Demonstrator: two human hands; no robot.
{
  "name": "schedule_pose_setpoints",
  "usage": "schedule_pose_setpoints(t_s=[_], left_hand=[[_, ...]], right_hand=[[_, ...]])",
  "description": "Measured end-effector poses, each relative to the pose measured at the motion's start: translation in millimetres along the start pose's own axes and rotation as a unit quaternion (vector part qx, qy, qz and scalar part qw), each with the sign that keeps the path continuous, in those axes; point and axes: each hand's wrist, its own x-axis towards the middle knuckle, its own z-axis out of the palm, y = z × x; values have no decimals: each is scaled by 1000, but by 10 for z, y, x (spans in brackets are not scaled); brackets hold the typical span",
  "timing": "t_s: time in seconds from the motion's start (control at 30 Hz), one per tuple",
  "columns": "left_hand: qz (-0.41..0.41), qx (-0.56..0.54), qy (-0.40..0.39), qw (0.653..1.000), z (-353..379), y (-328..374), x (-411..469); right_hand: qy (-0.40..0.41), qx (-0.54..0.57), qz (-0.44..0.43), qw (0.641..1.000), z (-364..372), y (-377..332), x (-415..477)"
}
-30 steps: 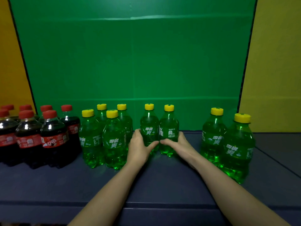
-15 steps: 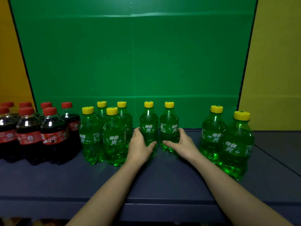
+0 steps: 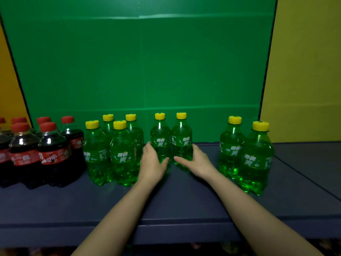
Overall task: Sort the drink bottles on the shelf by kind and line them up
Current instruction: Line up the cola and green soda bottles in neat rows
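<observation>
Two green bottles with yellow caps stand side by side at the back middle of the dark blue shelf [image 3: 184, 204]. My left hand [image 3: 152, 161] wraps the base of the left bottle of the pair [image 3: 160, 139]. My right hand [image 3: 196, 161] wraps the base of the right bottle of the pair [image 3: 181, 139]. Left of them stands a cluster of several green bottles [image 3: 120, 154]. Further left is a group of dark cola bottles with red caps [image 3: 51, 152]. Two more green bottles [image 3: 255, 157] stand at the right.
A green backdrop [image 3: 147, 61] rises right behind the bottles, with yellow panels [image 3: 306, 71] at both sides. The shelf's front edge [image 3: 166, 220] runs across below my forearms. A gap lies between the held pair and the two right bottles.
The held pair of green bottles has slid a little further back toward the green backdrop, both hands staying on their bases. The other bottles have not moved.
</observation>
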Motion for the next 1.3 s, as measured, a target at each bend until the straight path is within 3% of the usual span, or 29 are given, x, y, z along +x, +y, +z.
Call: schedule_pose_setpoints(t_s=[0.1, 0.23, 0.33, 0.4, 0.5, 0.57, 0.67, 0.83, 1.0, 1.3], left_hand=[[16, 11, 23, 1000, -56, 87, -122], [146, 23, 69, 987, -87, 254, -314], [214, -20, 6, 977, 60, 484, -383], [223, -59, -48, 972, 236, 647, -394], [190, -115, -121, 967, 538, 851, -348], [145, -161, -163, 962, 690, 960, -295], [86, -212, -200, 953, 820, 1037, -211], [72, -235, -207, 947, 824, 1044, -194], [86, -192, -154, 965, 503, 936, -356], [80, -135, -81, 984, -217, 291, -444]], right_hand=[[5, -27, -16, 999, -206, -114, -252], [20, -36, -95, 995, -532, -155, -826], [90, -9, -131, 987, -796, -120, -1233], [185, -17, -133, 973, -946, -40, -1401], [319, -64, -88, 942, -1048, 128, -1493], [346, -68, -36, 935, -1049, 252, -1454], [299, -54, 14, 952, -1019, 337, -1343], [250, -67, 59, 964, -981, 375, -1205], [222, 15, 34, 974, -1032, 383, -1218], [86, 107, -29, 990, -709, 6, -894]])
